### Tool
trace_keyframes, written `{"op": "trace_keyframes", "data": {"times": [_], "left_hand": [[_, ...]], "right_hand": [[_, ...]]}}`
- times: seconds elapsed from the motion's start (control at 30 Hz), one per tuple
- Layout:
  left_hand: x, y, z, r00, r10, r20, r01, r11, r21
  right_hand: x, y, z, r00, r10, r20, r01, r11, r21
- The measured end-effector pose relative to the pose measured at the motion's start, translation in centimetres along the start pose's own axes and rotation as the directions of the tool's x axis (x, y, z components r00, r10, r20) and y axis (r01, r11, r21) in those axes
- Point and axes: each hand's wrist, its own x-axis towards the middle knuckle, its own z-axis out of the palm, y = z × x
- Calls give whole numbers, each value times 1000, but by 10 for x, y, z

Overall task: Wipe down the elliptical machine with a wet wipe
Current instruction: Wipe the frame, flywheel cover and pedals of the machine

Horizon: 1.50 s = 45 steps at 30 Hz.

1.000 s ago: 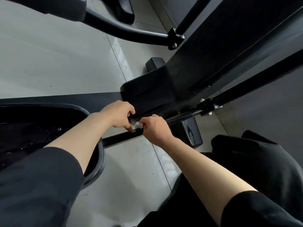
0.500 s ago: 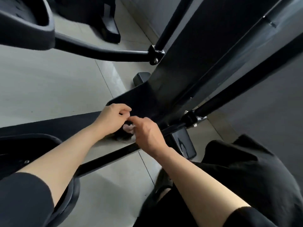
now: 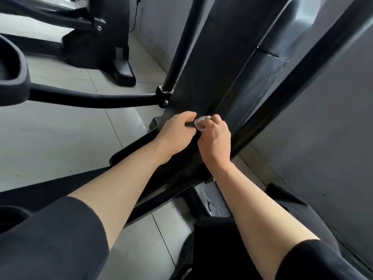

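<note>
Both hands meet at the elliptical (image 3: 201,77) housing: right hand (image 3: 215,138) pinches the wipe (image 3: 200,122); left hand (image 3: 177,131), at its nine o'clock, fingers curled onto the wipe's edge.

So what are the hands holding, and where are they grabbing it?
A scrunched white wet wipe. The right hand pinches its right side; the left hand pinches its left edge.
</note>
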Motion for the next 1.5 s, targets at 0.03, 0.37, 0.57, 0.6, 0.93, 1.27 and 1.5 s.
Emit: {"op": "trace_keyframes", "data": {"times": [0.03,0.37,0.57,0.6,0.93,1.27,1.5], "left_hand": [[1,6,6,1000,14,19,-14,1000,0],[3,28,28,994,-91,-55,91,996,-11],[-33,-23,-7,942,-255,-217,275,959,68],[-41,-37,-12,931,-285,-229,314,944,102],[-75,-151,1,788,-586,-187,612,779,136],[-72,-197,-28,687,-711,-150,727,670,153],[-88,-221,-54,652,-746,-135,753,617,229]], "right_hand": [[5,0,-7,998,6,-58,-4,999,43],[22,11,-29,992,-104,-72,112,987,117],[17,5,-14,954,-299,18,298,954,41],[12,4,-6,935,-330,128,331,943,12],[-45,-10,87,630,-129,766,390,906,-168],[-58,-47,150,371,-215,903,377,924,66],[-66,-75,142,197,-201,960,284,948,140]]}}
